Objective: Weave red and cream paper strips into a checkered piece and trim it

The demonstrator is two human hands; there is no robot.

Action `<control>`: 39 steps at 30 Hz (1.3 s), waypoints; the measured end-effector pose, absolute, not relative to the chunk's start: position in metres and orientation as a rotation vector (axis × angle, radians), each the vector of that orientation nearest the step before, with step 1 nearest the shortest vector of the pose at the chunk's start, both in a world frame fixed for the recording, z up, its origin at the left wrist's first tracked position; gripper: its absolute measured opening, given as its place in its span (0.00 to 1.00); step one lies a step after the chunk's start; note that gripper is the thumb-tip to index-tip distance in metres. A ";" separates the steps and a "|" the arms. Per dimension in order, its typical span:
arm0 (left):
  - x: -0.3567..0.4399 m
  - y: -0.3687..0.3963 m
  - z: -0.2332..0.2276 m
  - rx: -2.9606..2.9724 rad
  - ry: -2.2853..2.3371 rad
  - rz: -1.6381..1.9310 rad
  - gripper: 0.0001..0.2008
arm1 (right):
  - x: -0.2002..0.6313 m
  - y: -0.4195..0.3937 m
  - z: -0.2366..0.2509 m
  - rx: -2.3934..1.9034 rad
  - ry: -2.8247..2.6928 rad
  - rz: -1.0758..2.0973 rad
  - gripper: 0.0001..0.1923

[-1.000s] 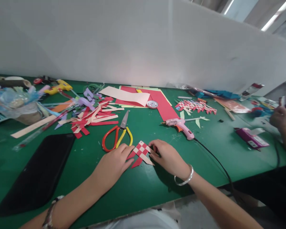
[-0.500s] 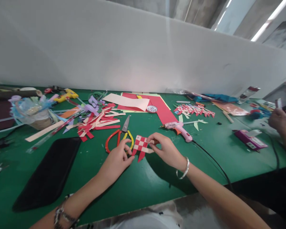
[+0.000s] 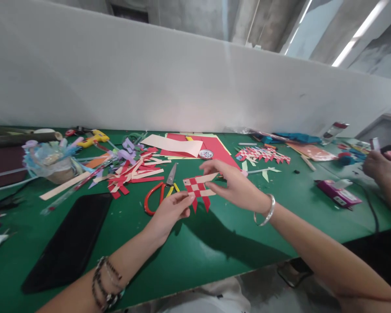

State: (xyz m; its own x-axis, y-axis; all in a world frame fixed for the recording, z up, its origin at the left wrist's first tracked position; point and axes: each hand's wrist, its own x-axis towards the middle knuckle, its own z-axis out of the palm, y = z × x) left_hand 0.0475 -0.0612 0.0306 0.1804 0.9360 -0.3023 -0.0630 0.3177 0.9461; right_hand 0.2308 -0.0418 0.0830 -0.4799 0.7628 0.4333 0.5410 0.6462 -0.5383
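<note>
A small checkered paper fish (image 3: 197, 187), woven from red and cream strips, is raised over the green table. Its left edge is pinched between the thumb and fingers of my left hand (image 3: 174, 211). On the other side hovers my right hand (image 3: 236, 184), thumb and fingers apart around the cream tail strips; whether it touches them is unclear. Two red strip ends point down from the fish. Scissors (image 3: 154, 198) with red and yellow handles lie behind my left hand. The pink glue gun (image 3: 244, 173) is mostly hidden behind my right hand.
Loose red and cream strips (image 3: 140, 171) lie left of the scissors. Finished woven fish (image 3: 263, 153) rest farther right. A black flat case (image 3: 70, 239) is at left, a purple box (image 3: 337, 193) at right. Another person's hands (image 3: 381, 165) show at the right edge.
The paper fish has been lifted and turned, showing its cream tail strips to the right. My right hand has moved up and right, its pinch loosened, and now covers the glue gun.
</note>
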 end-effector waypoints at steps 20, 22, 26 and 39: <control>0.043 -0.057 0.044 1.055 1.148 1.101 0.23 | 0.227 -0.051 0.065 -1.201 -1.646 1.009 0.13; 0.036 -0.055 0.047 1.131 1.175 1.181 0.22 | 0.228 -0.052 0.062 -1.213 -1.642 0.996 0.14; 0.029 -0.053 0.054 1.211 1.177 1.222 0.22 | 0.226 -0.052 0.058 -1.193 -1.663 0.995 0.15; 0.030 -0.050 0.055 1.227 1.244 1.152 0.20 | 0.224 -0.053 0.059 -1.180 -1.706 0.946 0.12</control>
State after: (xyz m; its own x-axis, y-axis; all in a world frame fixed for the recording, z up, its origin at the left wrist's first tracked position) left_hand 0.0302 -0.0501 0.0550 0.0165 0.9994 -0.0317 0.0446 0.0310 0.9985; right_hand 0.2241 -0.0531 0.0587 -0.2091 0.9544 0.2129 0.3247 0.2731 -0.9055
